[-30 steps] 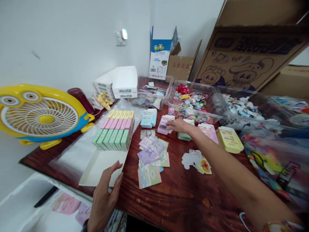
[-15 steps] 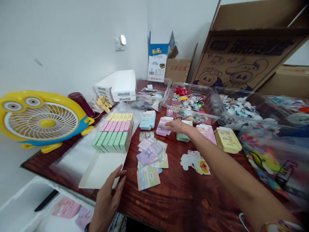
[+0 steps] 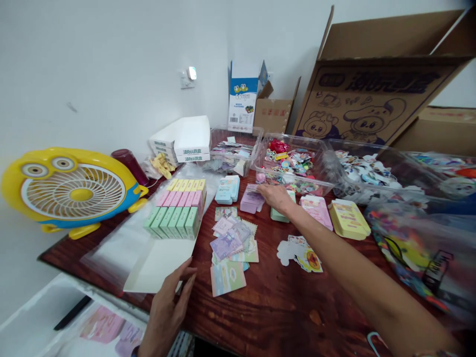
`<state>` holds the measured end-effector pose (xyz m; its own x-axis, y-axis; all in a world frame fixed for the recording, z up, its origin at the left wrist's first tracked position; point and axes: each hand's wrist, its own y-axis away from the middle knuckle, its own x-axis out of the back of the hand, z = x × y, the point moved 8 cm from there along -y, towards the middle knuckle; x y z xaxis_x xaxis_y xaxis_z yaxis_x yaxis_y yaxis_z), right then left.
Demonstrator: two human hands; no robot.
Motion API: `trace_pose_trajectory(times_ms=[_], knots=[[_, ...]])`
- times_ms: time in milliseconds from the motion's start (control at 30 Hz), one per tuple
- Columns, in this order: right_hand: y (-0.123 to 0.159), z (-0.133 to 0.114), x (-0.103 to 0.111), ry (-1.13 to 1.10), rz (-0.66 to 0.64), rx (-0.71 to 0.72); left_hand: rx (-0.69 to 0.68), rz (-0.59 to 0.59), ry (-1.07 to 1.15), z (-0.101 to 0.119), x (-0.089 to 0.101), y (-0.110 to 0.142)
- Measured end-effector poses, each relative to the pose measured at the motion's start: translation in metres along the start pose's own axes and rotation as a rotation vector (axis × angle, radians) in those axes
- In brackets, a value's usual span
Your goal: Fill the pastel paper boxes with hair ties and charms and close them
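Note:
My right hand (image 3: 277,197) reaches across the wooden table (image 3: 275,302), its fingertips at a small stack of lilac boxes (image 3: 252,202). A mint-green box (image 3: 280,213) lies just beyond the hand. My left hand (image 3: 167,312) is at the near table edge, its fingers against a flat white card (image 3: 158,265). That card lies on a clear plastic sheet (image 3: 111,253), in front of neat rows of pastel green, pink and yellow boxes (image 3: 174,208). Loose printed cards (image 3: 230,245) lie between my hands. Neither hand appears to hold anything.
A yellow cartoon fan (image 3: 72,193) and a dark red bottle (image 3: 128,166) stand at the left. Clear tubs of stickers (image 3: 293,161) line the back, before cardboard cartons (image 3: 372,101). A colourful plastic bag (image 3: 412,248) lies at the right. A white bin (image 3: 37,307) sits below the near-left edge.
The whole scene sits lower in the view as my head tilts up. My left hand has moved slightly up against the white card. My right hand stays by the lilac boxes.

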<state>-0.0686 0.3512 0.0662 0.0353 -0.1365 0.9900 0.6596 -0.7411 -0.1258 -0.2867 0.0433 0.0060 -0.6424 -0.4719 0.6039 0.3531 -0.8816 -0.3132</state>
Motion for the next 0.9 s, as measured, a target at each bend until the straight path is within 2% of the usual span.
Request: trace_pose_trajectory(times_ms=[200, 333, 433, 467, 533, 633, 733, 800, 900], knots=[[0.006, 0.022, 0.023, -0.019, 0.186, -0.110, -0.018, -0.024, -0.018, 0.003, -0.002, 0.004], [0.035, 0.023, 0.046, -0.061, 0.309, -0.137, -0.016, -0.044, -0.024, 0.007, -0.001, 0.007], [0.096, 0.011, 0.077, -0.199, 0.579, -0.083, -0.010, -0.024, 0.002, 0.015, -0.001, 0.011], [0.125, 0.007, 0.088, -0.256, 0.689, -0.071, -0.003, -0.030, 0.018, 0.020, -0.003, 0.014], [0.186, 0.000, 0.101, -0.326, 0.815, -0.104, 0.031, -0.069, 0.071, 0.030, -0.011, 0.020], [0.268, -0.007, 0.105, -0.385, 0.785, -0.233, 0.117, -0.179, 0.199, 0.051, -0.037, 0.034], [0.332, -0.022, 0.100, -0.359, 0.747, -0.252, 0.179, -0.385, 0.372, 0.082, -0.079, 0.053], [0.357, -0.042, 0.089, -0.329, 0.686, -0.157, 0.219, -0.566, 0.533, 0.106, -0.112, 0.069], [0.376, -0.077, 0.062, -0.312, 0.573, -0.029, 0.337, -0.668, 0.714, 0.128, -0.149, 0.086]])
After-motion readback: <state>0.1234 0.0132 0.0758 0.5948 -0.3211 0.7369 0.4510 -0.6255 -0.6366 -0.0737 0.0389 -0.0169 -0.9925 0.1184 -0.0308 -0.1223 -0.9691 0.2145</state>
